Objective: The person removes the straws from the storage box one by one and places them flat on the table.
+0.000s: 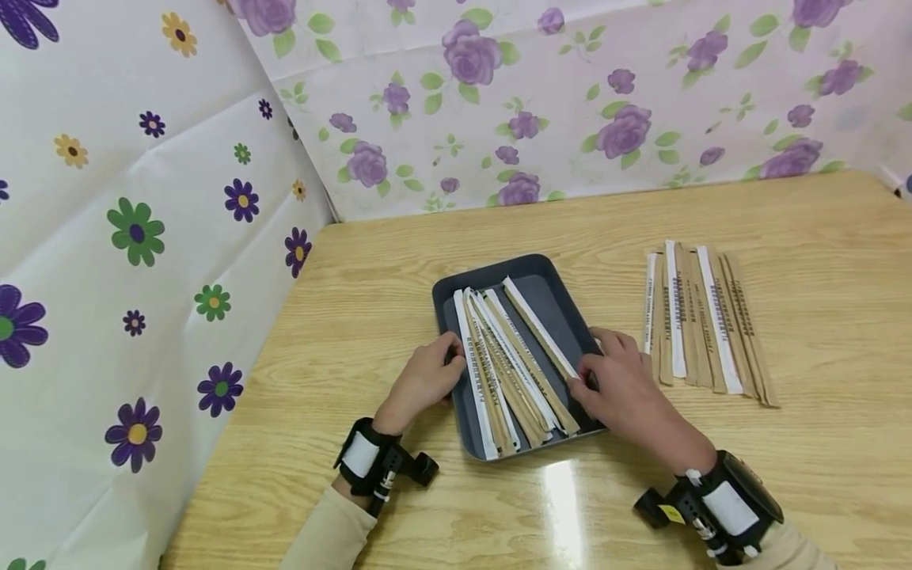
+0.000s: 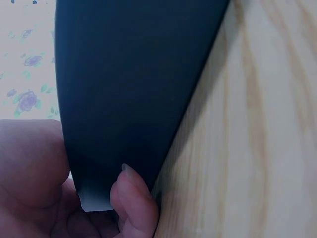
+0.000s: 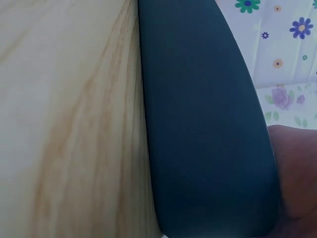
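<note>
A dark grey rectangular tray (image 1: 550,301) stands on the table, slightly turned. Inside lie several long, slim paper-wrapped sticks (image 1: 509,372), white and brown with printed lettering; most are bunched on the left, and one white packet (image 1: 539,324) lies apart toward the right. My left hand (image 1: 426,374) grips the left rim, its fingers curled at the edge. On the opposite side my right hand (image 1: 627,392) holds the right rim. In the left wrist view, fingertips touch the tray's outer wall (image 2: 124,89). The right wrist view shows mostly the wall (image 3: 203,119); those fingers are largely hidden.
Right of the tray, several more wrapped sticks (image 1: 701,324), brown and white, lie side by side in a row on the wooden table (image 1: 819,277). Flower-patterned sheets (image 1: 470,103) stand along the back and left of the table.
</note>
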`<state>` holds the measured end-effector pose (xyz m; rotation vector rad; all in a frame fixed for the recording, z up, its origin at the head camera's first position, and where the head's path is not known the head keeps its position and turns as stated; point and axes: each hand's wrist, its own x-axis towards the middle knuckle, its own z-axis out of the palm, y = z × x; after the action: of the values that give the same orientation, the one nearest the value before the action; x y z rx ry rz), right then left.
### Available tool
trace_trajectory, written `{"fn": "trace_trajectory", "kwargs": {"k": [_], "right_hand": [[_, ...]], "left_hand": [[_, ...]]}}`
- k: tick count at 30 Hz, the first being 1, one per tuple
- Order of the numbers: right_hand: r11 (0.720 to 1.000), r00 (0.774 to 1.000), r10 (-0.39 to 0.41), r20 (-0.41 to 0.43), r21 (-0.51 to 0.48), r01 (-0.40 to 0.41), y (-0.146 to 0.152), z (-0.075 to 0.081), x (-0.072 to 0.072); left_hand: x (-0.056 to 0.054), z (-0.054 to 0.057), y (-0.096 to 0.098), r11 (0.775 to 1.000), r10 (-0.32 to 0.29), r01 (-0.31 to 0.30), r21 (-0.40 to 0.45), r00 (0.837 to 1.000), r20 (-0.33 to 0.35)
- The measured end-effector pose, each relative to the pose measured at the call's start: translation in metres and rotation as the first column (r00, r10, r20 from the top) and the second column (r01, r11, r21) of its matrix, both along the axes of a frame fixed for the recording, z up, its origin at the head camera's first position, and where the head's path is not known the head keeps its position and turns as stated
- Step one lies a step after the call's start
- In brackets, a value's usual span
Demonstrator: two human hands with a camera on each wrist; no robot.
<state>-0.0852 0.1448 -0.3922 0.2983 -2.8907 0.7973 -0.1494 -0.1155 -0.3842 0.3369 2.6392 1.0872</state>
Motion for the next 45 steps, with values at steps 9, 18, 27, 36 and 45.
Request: {"fn": "trace_trajectory", "kwargs": {"k": [9,18,27,36,45], "right_hand": [[0.992,0.978,-0.015,-0.209,-0.124,-0.012,0.001,0.000,-0.004],[0.970,0.941,-0.066,-0.332,-0.242,-0.017,0.003,0.003,-0.007],[0.965,0.944,-0.096,-0.316,-0.261,0.011,0.007,0.003,-0.008],[0.963,0.914,-0.112,-0.390,-0.269,0.003,0.010,0.003,-0.010],[0.963,0.923,-0.135,-0.361,-0.267,0.037,0.012,0.003,-0.010]], "left_hand": [[0.001,0.000,-0.001,1.000,-0.003,0.003,-0.006,1.000,-0.006],[0.000,0.000,-0.001,1.000,-0.013,0.013,0.009,1.000,-0.007],[0.001,0.001,-0.002,1.000,-0.021,0.021,0.017,1.000,-0.007],[0.000,0.001,-0.001,1.000,-0.012,0.012,0.000,1.000,-0.011],[0.001,0.000,-0.001,1.000,-0.019,0.019,-0.002,1.000,-0.015]]}}
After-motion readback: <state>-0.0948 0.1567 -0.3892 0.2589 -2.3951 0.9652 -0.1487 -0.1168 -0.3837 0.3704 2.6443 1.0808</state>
